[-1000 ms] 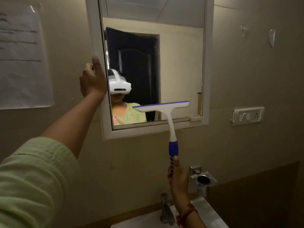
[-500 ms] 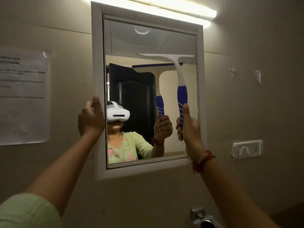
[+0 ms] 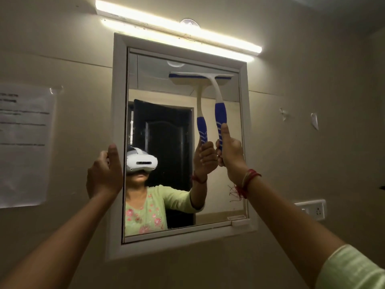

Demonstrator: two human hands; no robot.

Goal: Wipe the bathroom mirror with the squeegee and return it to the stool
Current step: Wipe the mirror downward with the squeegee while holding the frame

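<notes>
The squeegee (image 3: 220,113) is gripped by its blue handle in the right hand (image 3: 231,156), thumb along it; the handle rises straight above that hand, blade crosswise at the mirror (image 3: 162,84) top. The frame (image 3: 119,122) is held by the left hand (image 3: 104,174).

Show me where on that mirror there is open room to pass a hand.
Bare glass runs from the left frame of the mirror to the squeegee blade, and below the right hand to the bottom frame. Crowded: top right, where the blade nears the frame, and the left edge, which the left hand grips.
</notes>
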